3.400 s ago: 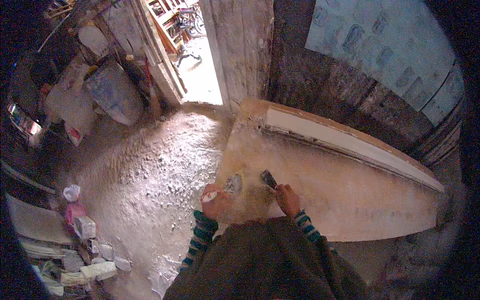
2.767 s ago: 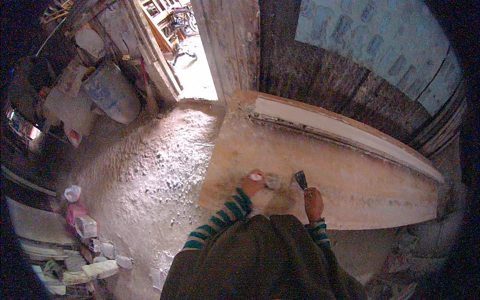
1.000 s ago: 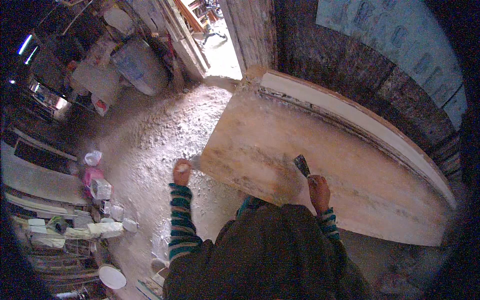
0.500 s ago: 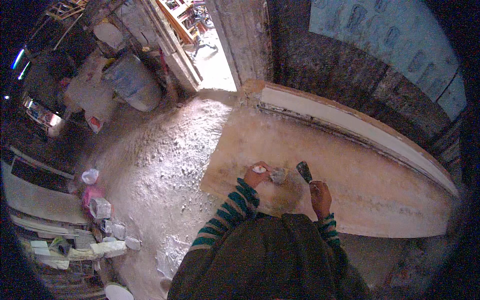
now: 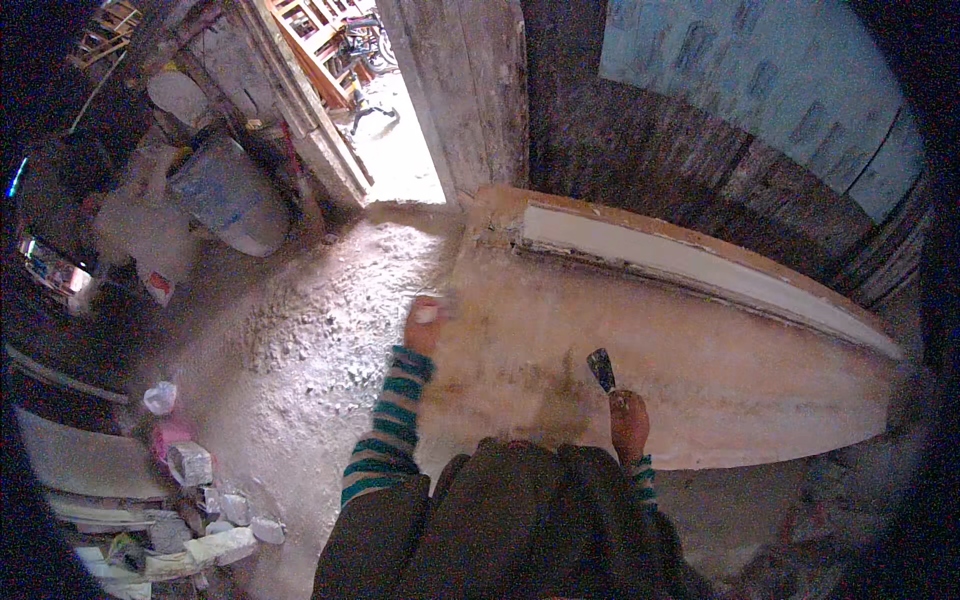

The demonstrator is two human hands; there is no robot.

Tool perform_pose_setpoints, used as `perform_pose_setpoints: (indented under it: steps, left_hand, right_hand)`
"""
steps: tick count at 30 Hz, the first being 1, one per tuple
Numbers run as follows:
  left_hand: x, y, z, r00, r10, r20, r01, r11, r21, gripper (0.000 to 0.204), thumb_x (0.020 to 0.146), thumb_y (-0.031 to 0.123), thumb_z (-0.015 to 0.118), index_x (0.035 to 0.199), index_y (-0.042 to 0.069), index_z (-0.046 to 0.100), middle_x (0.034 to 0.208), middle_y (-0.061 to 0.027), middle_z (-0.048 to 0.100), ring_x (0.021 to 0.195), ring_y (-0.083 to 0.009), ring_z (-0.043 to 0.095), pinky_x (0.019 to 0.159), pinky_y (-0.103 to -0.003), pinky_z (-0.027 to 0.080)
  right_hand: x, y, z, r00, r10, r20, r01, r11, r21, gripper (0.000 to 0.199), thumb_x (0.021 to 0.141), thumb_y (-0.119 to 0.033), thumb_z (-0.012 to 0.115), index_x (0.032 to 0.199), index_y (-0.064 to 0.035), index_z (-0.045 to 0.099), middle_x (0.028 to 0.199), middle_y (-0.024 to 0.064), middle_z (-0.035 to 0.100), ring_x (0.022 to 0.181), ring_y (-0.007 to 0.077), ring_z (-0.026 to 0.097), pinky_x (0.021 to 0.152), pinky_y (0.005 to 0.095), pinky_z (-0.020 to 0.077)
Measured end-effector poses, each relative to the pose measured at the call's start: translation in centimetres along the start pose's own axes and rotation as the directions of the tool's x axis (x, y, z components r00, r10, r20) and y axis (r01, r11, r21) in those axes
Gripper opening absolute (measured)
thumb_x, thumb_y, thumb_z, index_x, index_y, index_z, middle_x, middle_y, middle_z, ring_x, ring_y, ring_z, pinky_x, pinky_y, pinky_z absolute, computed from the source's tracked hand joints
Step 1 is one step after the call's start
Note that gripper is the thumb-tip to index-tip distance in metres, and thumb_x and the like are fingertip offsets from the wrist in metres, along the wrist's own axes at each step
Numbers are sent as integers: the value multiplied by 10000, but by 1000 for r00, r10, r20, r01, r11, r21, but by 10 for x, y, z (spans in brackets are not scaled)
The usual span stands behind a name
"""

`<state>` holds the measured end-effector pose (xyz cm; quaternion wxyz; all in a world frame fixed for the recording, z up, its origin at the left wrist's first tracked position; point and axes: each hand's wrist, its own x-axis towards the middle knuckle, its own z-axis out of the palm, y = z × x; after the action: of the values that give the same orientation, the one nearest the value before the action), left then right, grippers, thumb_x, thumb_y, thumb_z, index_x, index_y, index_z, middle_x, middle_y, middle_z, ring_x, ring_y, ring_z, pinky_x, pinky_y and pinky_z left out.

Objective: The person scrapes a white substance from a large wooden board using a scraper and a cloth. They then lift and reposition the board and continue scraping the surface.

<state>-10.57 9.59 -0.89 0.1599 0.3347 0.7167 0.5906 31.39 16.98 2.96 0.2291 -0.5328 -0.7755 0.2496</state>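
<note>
The left hand [image 5: 424,332] is stretched forward by the left edge of the tan board [image 5: 710,375], and a pale handle [image 5: 427,314] is gripped in it. The right hand [image 5: 629,425] is tucked near the board's front edge. In that fist a dark scraper [image 5: 600,370] is squeezed, its blade pointed toward the far edge. The lumpy floor [image 5: 300,330] is lit through a bright doorway [image 5: 405,150].

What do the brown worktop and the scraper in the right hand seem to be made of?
Brown worktop: probably wood, dull and unpolished, judging by its streaky, dusty surface. Scraper: its flat, dark, patchy blade suggests stained metal; the right hand covers the handle, leaving its material unclear.
</note>
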Motion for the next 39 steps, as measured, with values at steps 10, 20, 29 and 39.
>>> perform_pose_setpoints:
  steps: [10, 20, 29, 39]
  left_hand:
    - [18, -29, 185, 872, -369, 321, 488, 703, -517, 117, 844, 31, 583, 945, 90, 580, 895, -87, 621, 782, -225, 618, 596, -370, 523]
    - [79, -56, -75, 982, -124, -142, 121, 992, -32, 82, 771, 103, 667, 822, 73, 610, 737, -33, 610, 684, -148, 579, 661, -304, 494]
    - [7, -3, 143, 964, -171, 201, 196, 974, -113, 101, 793, 90, 681, 866, 97, 611, 815, -34, 641, 739, -137, 590, 630, -332, 503]
    - [81, -82, 69, 966, 237, 108, -229, 579, 782, 218, 846, 243, 642, 950, 63, 577, 886, -81, 627, 803, -244, 605, 740, -388, 511]
  right_hand:
    - [-22, -32, -1, 976, 193, -96, -199, 978, -55, 197, 911, -216, 566, 981, -44, 631, 901, 159, 609, 833, 339, 586, 719, 419, 467]
    - [-24, -47, 26, 974, 202, -101, -193, 977, 90, 196, 908, -216, 566, 1002, -64, 648, 953, 151, 621, 884, 331, 596, 767, 420, 478]
    - [-14, -33, 39, 987, 11, -162, -23, 997, -71, 156, 896, -192, 619, 962, -51, 628, 914, 137, 617, 848, 311, 602, 737, 388, 475]
    - [39, -35, 21, 988, 24, -156, -30, 999, -37, 141, 883, -162, 628, 964, -46, 631, 931, 147, 627, 862, 322, 610, 742, 385, 480]
